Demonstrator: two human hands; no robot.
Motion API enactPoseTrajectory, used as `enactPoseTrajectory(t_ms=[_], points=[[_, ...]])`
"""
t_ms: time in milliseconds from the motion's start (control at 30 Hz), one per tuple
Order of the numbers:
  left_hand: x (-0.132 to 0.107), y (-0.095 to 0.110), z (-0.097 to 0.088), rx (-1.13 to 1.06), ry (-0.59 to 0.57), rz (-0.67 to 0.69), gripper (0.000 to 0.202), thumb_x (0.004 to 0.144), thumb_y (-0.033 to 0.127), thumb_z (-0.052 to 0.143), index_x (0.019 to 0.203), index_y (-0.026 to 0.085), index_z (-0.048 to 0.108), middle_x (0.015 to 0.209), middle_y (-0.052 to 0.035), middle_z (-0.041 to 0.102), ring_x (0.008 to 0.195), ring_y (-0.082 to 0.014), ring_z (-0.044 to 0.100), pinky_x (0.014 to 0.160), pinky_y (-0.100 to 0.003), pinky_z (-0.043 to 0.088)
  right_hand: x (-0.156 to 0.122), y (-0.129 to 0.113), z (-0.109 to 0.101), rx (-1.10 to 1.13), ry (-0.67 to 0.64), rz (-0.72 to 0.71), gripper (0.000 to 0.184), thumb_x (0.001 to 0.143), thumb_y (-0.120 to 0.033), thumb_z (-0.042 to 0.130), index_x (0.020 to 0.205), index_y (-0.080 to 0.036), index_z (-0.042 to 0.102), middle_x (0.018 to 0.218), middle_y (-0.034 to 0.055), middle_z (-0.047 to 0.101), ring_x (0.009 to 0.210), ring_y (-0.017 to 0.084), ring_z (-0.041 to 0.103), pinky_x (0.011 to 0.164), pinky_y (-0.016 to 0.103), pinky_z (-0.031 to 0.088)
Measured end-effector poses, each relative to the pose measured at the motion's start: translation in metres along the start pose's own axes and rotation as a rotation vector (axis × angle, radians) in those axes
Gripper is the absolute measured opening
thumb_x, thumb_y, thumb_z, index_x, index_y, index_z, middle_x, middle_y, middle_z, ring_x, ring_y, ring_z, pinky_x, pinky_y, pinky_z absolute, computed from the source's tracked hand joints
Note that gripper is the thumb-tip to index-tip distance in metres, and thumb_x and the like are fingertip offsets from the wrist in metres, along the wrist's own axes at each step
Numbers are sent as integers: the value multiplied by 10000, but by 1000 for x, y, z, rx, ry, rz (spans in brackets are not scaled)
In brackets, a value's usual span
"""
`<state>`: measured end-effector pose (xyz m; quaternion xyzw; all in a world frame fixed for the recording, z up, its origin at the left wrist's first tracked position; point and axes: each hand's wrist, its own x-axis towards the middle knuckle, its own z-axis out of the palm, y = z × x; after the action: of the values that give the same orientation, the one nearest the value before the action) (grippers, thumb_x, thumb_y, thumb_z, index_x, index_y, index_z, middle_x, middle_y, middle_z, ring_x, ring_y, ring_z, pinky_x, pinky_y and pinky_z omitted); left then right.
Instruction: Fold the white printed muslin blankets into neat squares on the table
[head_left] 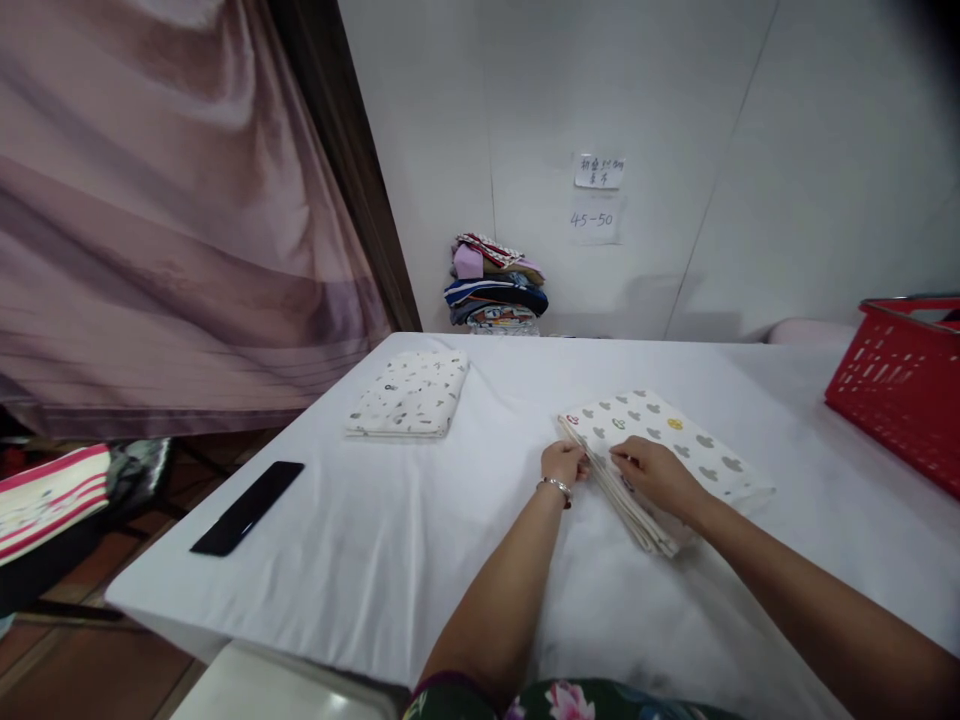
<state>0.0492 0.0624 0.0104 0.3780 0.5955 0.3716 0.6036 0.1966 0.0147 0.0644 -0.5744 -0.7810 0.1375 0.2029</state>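
Note:
A white cloth printed with grey mouse-head shapes [660, 425] lies folded in layers, askew on the table in front of me. Its layered edge runs toward me and to the right. My left hand [565, 462], with a bracelet at the wrist, has its fingers closed on that edge at the left side. Over the near part of the same cloth is my right hand [654, 475], its fingers curled and pinched at the surface near the layered edge. What exactly the right fingertips grip is too small to tell. To the left rests another folded white cloth with small dark prints [411, 395].
A black flat slab like a phone [247, 508] lies near the left edge of the white-covered table [337, 560]. At the right stands a red basket [892, 380]. Stacked folded clothes [496, 285] are against the wall behind; a pink curtain [165, 200] hangs at left.

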Motion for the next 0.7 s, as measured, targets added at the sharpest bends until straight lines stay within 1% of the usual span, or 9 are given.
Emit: enactPoseTrajectory(t_ms=[100, 233, 400, 533, 700], points=[[0, -2, -1, -12, 8, 17, 87, 775, 214, 594, 806, 135, 617, 697, -7, 670, 471, -72, 564, 469, -171, 459, 23, -5, 7, -76, -42, 58, 240, 831, -272, 424, 888, -174, 636, 882, 60, 634, 817, 173, 557, 697, 257, 373], [1, -4, -2, -36, -3, 23, 88, 760, 227, 620, 789, 144, 632, 662, 0, 666, 475, -79, 573, 492, -185, 478, 37, -8, 16, -128, -95, 92, 215, 818, -293, 456, 811, -170, 632, 822, 52, 641, 747, 160, 553, 637, 242, 347], [6, -5, -2, -75, -42, 7, 55, 772, 180, 592, 752, 140, 624, 626, 9, 650, 450, -64, 553, 466, -170, 470, 40, -5, 22, -160, -125, 125, 190, 811, -264, 461, 810, -173, 628, 808, 43, 643, 728, 148, 549, 616, 230, 325], [8, -6, -2, -102, -70, -4, 97, 783, 133, 541, 712, 127, 605, 611, 8, 638, 417, -55, 528, 436, -165, 457, 42, -5, 24, -189, -136, 145, 188, 799, -216, 440, 743, -175, 615, 765, 40, 636, 691, 140, 542, 595, 230, 306], [5, -4, -2, -102, -72, -13, 105, 789, 137, 537, 712, 126, 607, 638, -3, 651, 428, -59, 532, 456, -179, 471, 42, -9, 23, -213, -128, 135, 182, 799, -219, 438, 725, -179, 599, 749, 43, 632, 682, 145, 534, 578, 236, 291]])
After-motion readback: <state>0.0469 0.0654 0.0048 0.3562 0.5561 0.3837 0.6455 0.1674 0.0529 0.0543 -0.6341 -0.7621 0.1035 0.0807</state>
